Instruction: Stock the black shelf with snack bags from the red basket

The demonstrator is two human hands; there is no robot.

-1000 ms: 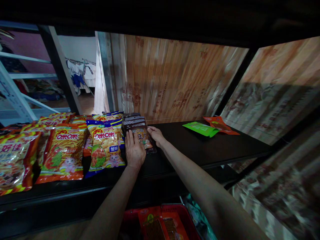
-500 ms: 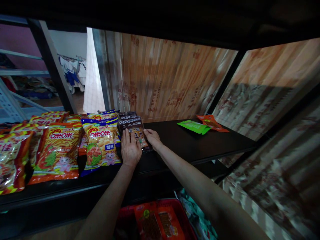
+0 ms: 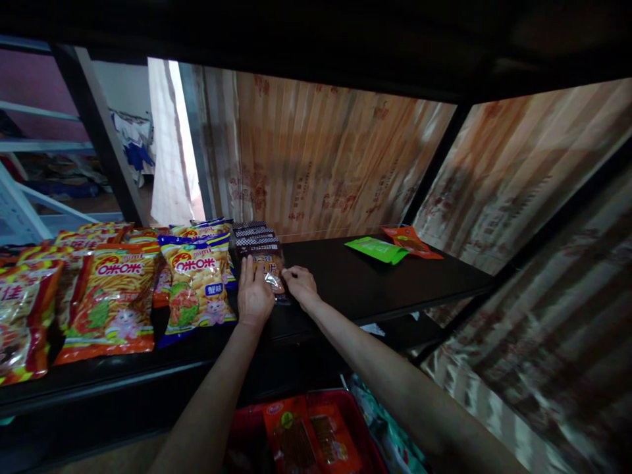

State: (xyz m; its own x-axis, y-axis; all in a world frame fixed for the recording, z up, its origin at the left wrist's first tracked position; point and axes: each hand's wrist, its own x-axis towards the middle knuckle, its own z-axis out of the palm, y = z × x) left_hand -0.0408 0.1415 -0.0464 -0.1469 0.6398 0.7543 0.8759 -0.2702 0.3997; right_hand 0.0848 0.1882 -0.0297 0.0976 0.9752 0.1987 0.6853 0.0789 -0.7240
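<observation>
A brown snack bag (image 3: 269, 264) with a dotted top edge leans at the front of a short row of similar bags on the black shelf (image 3: 340, 283). My left hand (image 3: 255, 296) lies against its front, fingers stretched out and pointing up. At the bag's right edge is my right hand (image 3: 302, 286), its fingers bent and closed on that side. Just left of my left hand stands a blue and yellow snack bag (image 3: 195, 280), with more of its kind behind. The lower part of the brown bag is partly covered by my left hand.
Orange-edged noodle snack bags (image 3: 111, 299) line the shelf's left side. A green packet (image 3: 378, 250) and an orange packet (image 3: 413, 241) lie flat at the right. Below is a red basket (image 3: 363, 421) with orange packets (image 3: 291, 434). Shelf posts and a patterned curtain (image 3: 326, 151) stand behind.
My view has turned slightly. The right hand has slid a little down along the bag's right edge, and the left hand has shifted slightly downward on its front.
</observation>
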